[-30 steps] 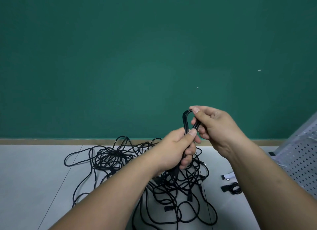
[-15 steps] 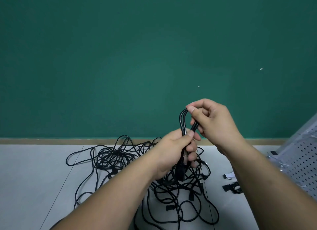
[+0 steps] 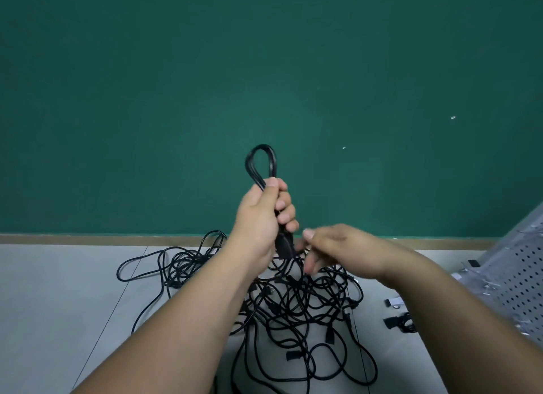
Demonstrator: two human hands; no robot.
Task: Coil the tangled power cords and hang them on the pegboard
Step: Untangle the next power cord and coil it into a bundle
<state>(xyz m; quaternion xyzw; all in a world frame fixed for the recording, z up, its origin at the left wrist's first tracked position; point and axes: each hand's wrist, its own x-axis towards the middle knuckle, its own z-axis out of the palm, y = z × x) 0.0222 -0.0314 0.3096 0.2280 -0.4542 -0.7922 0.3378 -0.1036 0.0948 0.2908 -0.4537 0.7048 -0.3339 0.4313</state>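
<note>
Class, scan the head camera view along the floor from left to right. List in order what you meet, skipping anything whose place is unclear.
Loose cord loop → left hand gripping the folded cord bundle → right hand, fingers spread → white strap → pegboard.

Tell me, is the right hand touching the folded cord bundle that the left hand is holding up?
Cannot tell. In the head view the right hand is blurred just beside the bundle's lower end under the left hand; contact isn't plain.
</note>
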